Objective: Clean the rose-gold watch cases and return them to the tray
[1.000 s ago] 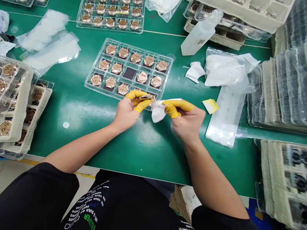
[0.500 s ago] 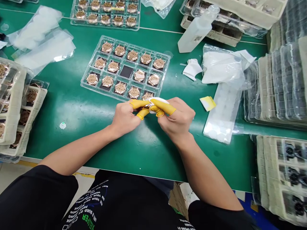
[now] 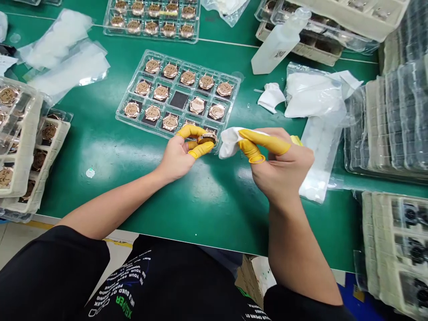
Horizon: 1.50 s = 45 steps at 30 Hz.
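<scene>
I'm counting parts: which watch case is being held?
The watch case pinched in the left hand, near the white cloth; the others in view lie in trays.

A translucent bottle (image 3: 276, 48) bearing a printed code is positioned near the upper-right tray stack (image 3: 381, 20). A plastic bag (image 3: 309, 97) containing white material touches a translucent strip (image 3: 314, 187). Nested trays (image 3: 396, 129) occupy the right side. Two plastic sleeves (image 3: 75, 69) lie upper left. A small disc (image 3: 90, 172) lies on the green tabletop (image 3: 230, 223).

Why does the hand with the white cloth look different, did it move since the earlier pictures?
Yes. The right hand moved right: it now hides most of the yellow paper, which showed whole before.
</scene>
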{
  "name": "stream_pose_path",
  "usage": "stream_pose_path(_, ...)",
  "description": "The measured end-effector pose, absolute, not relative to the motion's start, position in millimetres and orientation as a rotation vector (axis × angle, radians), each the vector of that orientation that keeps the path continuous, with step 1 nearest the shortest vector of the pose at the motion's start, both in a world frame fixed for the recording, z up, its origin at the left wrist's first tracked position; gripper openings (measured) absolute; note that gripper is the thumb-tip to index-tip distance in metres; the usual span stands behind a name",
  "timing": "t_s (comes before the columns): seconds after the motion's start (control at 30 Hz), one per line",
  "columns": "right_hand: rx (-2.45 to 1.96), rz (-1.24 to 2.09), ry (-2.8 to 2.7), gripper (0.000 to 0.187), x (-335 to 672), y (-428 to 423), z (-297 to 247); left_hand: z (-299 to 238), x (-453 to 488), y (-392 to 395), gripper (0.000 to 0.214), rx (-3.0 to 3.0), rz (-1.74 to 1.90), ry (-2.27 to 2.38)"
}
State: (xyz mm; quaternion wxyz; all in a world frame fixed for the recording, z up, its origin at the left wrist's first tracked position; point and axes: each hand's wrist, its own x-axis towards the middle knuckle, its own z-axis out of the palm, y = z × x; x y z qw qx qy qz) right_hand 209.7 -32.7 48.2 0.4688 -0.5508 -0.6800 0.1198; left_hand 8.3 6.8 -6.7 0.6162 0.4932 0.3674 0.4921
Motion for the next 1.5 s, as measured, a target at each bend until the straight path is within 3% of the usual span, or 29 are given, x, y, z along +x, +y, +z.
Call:
stream_pose_path(0.13, -1.169, 0.297, -1.703, 0.025, 190.7, -34.0, 34.1, -3.8, 8.2, -2.5, 0.033, 1.244, 1.112, 0.852)
stream_pose_path(0.27, -1.242, 0.076, -1.863, 0.033, 180.9, -32.4, 19.5, -2.1, 3.5, -10.6, 0.017, 1.479, 1.04, 1.048)
stream_pose_path(0.37, -1.306, -0.003, -1.849, 0.029, 181.2, -29.1, 14.9, -2.5, 3.9, -12.0, 0.023, 1.386, 1.079, 1.044)
stream_pose_path(0.63, -1.377, 0.305, -1.555, 0.019, 170.0, -31.2, 11.7, -4.6, 11.2, -9.4, 0.026, 1.089, 1.227, 0.991)
stream_pose_path(0.8, -1.365, 0.315, -1.591, 0.019, 170.6, -29.4, 9.4, -2.4, 10.3, -7.7, 0.028, 1.056, 1.23, 0.96)
stream_pose_path(1.1, -1.427, -0.293, -1.855, 0.022, 169.0, -34.6, 18.0, -3.1, 9.6, -13.0, 0.019, 1.189, 1.276, 0.979)
stream_pose_path(1.23, -1.536, 0.075, -1.781, 0.011, 168.6, -38.4, 28.4, -3.2, 8.1, -17.7, 0.016, 1.344, 1.258, 1.038)
stream_pose_path(1.4, -1.354, 1.477, -1.156, 0.039, 176.3, -32.3, 42.7, -6.3, 7.8, -11.8, 0.016, 1.432, 1.313, 1.0)
stream_pose_path(1.43, -1.293, 1.583, -1.056, 0.043, 178.3, -30.8, 44.0, -8.0, 7.7, -8.2, 0.021, 1.397, 1.327, 0.975)
stream_pose_path(1.5, -1.259, 1.443, -1.052, 0.042, 181.9, -29.1, 44.5, -11.2, 7.3, -0.4, 0.032, 1.3, 1.331, 0.923)
